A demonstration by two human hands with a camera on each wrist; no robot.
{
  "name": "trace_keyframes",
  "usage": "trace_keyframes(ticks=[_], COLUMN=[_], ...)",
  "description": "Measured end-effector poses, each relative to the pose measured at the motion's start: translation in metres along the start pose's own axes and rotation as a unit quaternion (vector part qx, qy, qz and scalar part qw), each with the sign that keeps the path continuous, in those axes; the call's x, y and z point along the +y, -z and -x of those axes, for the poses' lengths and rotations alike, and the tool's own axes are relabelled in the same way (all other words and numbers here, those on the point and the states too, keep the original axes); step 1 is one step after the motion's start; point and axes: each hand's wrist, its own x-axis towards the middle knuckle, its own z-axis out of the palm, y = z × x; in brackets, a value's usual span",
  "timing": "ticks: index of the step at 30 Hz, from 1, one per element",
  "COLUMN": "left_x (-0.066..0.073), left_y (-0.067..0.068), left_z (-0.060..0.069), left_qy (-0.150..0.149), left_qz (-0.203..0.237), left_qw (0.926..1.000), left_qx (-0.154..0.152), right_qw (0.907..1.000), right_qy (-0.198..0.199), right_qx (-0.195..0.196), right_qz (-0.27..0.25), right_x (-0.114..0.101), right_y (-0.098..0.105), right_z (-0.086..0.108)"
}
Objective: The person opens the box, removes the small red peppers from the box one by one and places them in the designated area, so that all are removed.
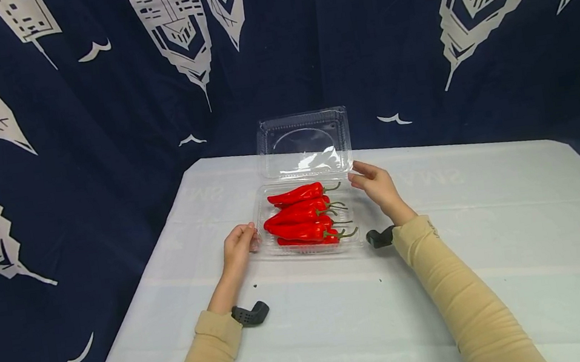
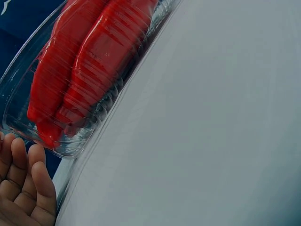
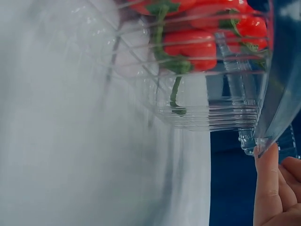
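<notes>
We see the left grip [image 1: 238,246] at the near-left end of the box [image 1: 312,251], its fingers gently bent and at least one tip at the rim; we cannot tell whether it pinches the plastic or merely steadies it. The right grip [image 1: 379,187] reaches the far-right corner, by the hinge, with one fingertip touching the clear edge; whether that is a true pinch, we cannot tell either.

The box is on the counter [image 1: 447,288], between the two hands, toward the far side. We judge it light and springy: thin, glossy plastic that flexes under a squeeze, slides easily and may crack if bent hard. We would take it by opposite ends of the rim, or from beneath, and leave the ribbed walls unpressed. The lid [image 1: 302,136], with an oval molded into it, stands raised at the back; we would press it by its edge.

Inside, the peppers [image 1: 294,212] lie crosswise in a heap, red, smooth, shiny and tapered, likely firm but slippery. Their green stems [image 1: 350,232] curl rightward, thin enough to snag. Around us, the counter's white cover looks faintly creased, and a navy drape [image 1: 276,73] with pale printed towers hangs beyond.
</notes>
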Motion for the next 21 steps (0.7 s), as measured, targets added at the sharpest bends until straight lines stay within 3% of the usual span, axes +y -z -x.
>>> trace_keyframes(ticks=[13, 21], left_x=[0.001, -0.028], left_y=[0.0, 0.005], left_z=[0.0, -0.016], left_qy=[-0.002, 0.005], left_qz=[-0.005, 0.0], left_qw=[1.0, 1.0], left_qx=[0.0, 0.002], right_qw=[0.9998, 0.9998], right_qy=[-0.008, 0.0], right_qx=[0.0, 0.006], right_qz=[0.018, 0.021], right_x=[0.0, -0.005], right_y=[0.001, -0.002], right_z=[0.006, 0.015])
